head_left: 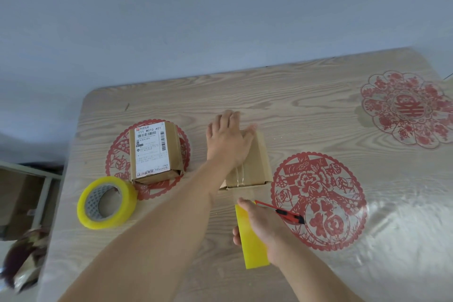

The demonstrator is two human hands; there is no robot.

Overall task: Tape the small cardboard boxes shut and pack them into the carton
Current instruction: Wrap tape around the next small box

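Our left hand [226, 138] presses flat on the small box [247, 167]; our right hand [259, 225] grips the tape roll [251, 240]; slack could wrinkle the strip mid-counter.

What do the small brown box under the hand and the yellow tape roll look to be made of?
The small brown box looks like matte cardboard, judging by its folded flaps. The yellow tape roll seems to be glossy translucent plastic film wound on a printed, probably cardboard, core.
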